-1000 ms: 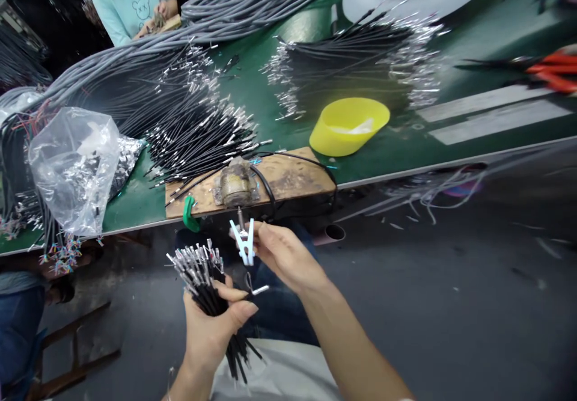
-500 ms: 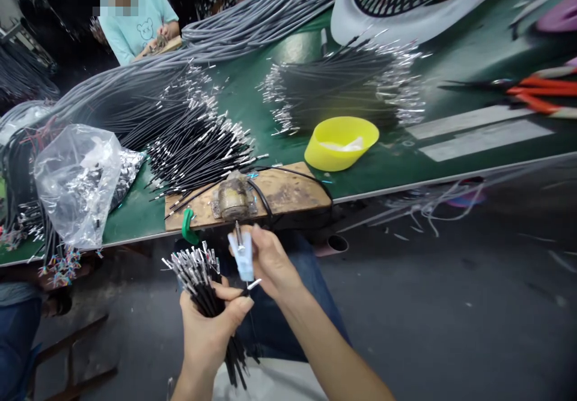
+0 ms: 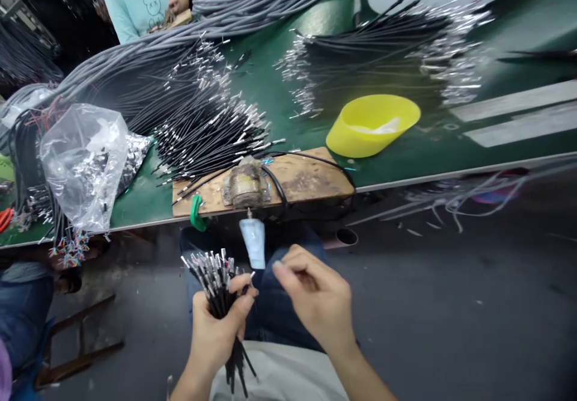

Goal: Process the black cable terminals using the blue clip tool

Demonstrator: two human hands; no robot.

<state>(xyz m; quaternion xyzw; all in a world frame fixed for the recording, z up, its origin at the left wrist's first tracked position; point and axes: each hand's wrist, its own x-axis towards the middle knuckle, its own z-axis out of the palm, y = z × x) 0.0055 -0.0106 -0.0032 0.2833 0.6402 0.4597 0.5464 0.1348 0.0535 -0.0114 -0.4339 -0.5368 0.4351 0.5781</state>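
My left hand (image 3: 220, 323) is closed round a bundle of short black cables (image 3: 234, 359), their silver-wrapped ends fanning upward. One cable end pokes out between the thumb and index finger. To the right, my right hand (image 3: 315, 293) is raised with its fingers curled and thumb drawn in; anything between the fingertips is hidden. Between and above the hands, a light blue tapered piece (image 3: 253, 241) sits on the shaft of a small motor (image 3: 246, 184). The motor is fixed on a wooden board (image 3: 311, 175) at the table edge. Neither hand touches the blue piece.
A green clamp (image 3: 196, 213) grips the board's left side. Behind lie piles of black cables (image 3: 211, 130) and a second bundle (image 3: 369, 52). A yellow cup (image 3: 347, 133), a clear plastic bag (image 3: 83, 172) and grey cables (image 3: 270, 4) share the green table (image 3: 428, 154). A person (image 3: 148, 4) sits opposite.
My right hand has come off the blue piece and moved right and down. My left hand still holds the bundle, slightly lower. The view has shifted, so the table appears higher.
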